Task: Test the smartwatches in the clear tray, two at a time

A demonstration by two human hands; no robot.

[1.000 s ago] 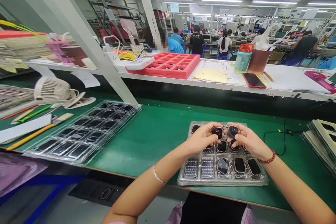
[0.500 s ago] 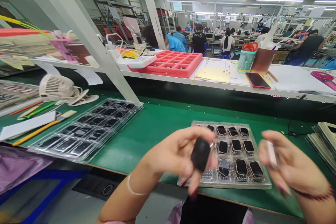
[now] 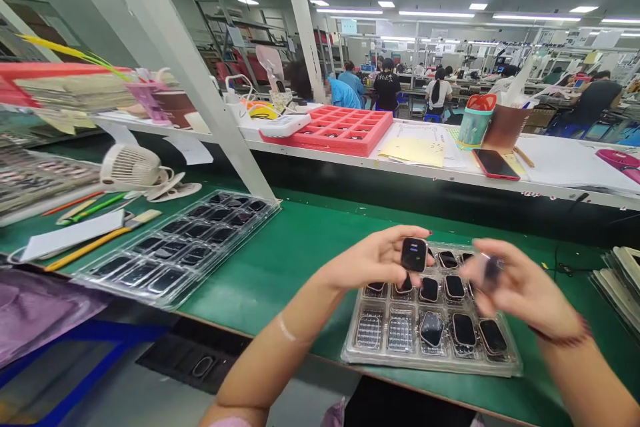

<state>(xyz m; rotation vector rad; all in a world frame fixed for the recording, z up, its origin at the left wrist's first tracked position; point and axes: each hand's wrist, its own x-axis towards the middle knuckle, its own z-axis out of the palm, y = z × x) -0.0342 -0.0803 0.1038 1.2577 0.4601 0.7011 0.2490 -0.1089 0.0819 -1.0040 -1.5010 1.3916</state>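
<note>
My left hand pinches a small black watch body by its edges, screen facing me, above the near clear tray. My right hand is beside it, smeared by motion, with a second watch body in its fingertips. The clear tray lies on the green mat under both hands and holds several black watch bodies; two front-left pockets show only ribbed plastic.
A long clear tray of black watch bodies lies to the left on the mat. Farther left are a small white fan, pencils and paper. A raised shelf carries a red tray, papers, a phone and cups. Stacked trays sit at the right edge. People work behind.
Both hands rose toward me with one watch body each, then moved back down over the tray. The left watch body now faces me, and the camera shifted slightly right.
</note>
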